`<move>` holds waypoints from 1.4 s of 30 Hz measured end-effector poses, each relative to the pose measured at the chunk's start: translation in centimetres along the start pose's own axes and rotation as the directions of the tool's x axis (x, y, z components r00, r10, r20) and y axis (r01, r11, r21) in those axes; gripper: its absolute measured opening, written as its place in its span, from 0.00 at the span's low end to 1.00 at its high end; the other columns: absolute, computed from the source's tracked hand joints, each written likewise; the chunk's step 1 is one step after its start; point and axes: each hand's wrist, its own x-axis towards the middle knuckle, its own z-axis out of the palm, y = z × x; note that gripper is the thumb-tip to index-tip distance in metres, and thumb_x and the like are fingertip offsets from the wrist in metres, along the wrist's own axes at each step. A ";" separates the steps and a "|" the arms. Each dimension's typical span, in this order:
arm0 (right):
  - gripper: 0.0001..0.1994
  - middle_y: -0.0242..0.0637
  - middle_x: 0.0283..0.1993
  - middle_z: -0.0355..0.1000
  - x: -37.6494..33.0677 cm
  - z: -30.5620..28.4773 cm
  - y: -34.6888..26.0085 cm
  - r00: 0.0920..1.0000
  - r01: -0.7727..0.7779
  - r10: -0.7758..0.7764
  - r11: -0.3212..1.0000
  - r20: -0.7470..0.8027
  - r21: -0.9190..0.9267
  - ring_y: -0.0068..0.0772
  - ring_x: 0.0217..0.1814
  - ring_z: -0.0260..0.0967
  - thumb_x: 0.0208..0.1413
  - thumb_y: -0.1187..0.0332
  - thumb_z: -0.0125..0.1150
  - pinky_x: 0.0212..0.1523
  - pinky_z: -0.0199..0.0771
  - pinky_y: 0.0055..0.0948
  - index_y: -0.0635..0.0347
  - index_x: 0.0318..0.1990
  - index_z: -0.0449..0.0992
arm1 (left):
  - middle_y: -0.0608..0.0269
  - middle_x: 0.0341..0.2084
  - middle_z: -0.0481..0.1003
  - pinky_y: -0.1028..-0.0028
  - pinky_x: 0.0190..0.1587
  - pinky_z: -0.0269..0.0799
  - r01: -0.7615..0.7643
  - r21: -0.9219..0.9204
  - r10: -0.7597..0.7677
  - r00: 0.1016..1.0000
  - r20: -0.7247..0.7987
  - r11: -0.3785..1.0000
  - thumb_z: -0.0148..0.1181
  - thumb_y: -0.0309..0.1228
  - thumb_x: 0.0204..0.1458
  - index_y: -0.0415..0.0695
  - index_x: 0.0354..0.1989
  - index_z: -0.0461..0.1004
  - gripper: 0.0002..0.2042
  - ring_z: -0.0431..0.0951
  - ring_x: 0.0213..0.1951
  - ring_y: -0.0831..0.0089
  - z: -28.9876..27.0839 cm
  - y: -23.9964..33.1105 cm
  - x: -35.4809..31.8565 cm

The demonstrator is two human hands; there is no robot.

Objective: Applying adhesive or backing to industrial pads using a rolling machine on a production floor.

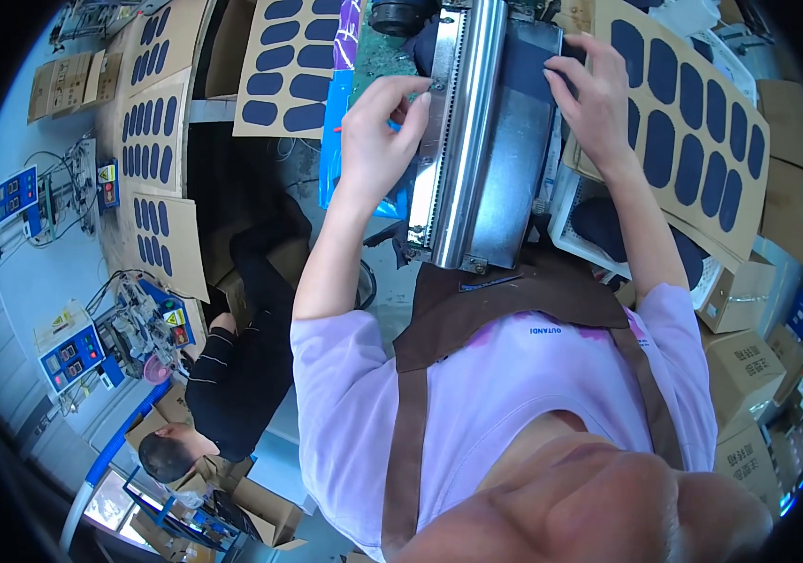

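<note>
A machine with a shiny steel roller (476, 122) and a toothed strip along its left side stands in front of me. On its metal plate (509, 178), right of the roller, lies a dark blue sheet-like piece (527, 70). My right hand (596, 101) is at that piece's right edge, its fingertips apart and seeming to touch it. Left of the roller, my left hand (382, 131) is curled, thumb and forefinger close together by the machine's left edge. Whatever they may pinch is too small to make out. Another dark piece (425, 47) shows beyond the left fingertips.
Cardboard sheets bearing rows of dark rounded pads flank the machine, at the right (749, 220) and far left (249, 122). A white crate (570, 211) holds dark pieces beside my right forearm. Cartons (739, 375) stack at the right. A co-worker in black (242, 385) is at the left.
</note>
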 end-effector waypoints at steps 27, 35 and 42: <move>0.11 0.30 0.58 0.72 -2.2 -1.3 -0.4 0.993 0.076 -0.068 0.994 -0.093 0.082 0.40 0.73 0.56 0.55 0.77 0.62 0.69 0.58 0.37 0.53 0.44 0.83 | 0.60 0.27 0.79 0.82 0.32 0.71 0.367 -0.124 -0.364 0.930 0.049 0.922 0.63 0.33 0.58 0.34 0.43 0.82 0.13 0.75 0.28 0.78 2.6 -1.9 5.5; 0.15 0.37 0.58 0.72 -4.0 -3.7 -3.7 0.999 -0.030 0.011 0.878 0.044 0.477 0.38 0.63 0.67 0.56 0.81 0.57 0.64 0.66 0.37 0.60 0.50 0.79 | 0.65 0.22 0.75 0.80 0.28 0.66 0.277 -0.071 -0.285 0.942 -0.175 0.958 0.64 0.26 0.54 0.36 0.35 0.81 0.06 0.68 0.24 0.80 0.8 0.8 4.8; 0.23 0.43 0.59 0.71 -4.9 -4.2 -5.7 0.851 -0.500 0.145 -0.069 0.504 0.864 0.35 0.53 0.73 0.67 0.65 0.49 0.59 0.70 0.36 0.61 0.68 0.62 | 0.63 0.31 0.76 0.76 0.31 0.69 -0.334 0.438 0.428 0.894 -0.134 0.835 0.68 0.20 0.47 0.41 0.35 0.80 0.07 0.71 0.27 0.72 1.5 5.5 3.3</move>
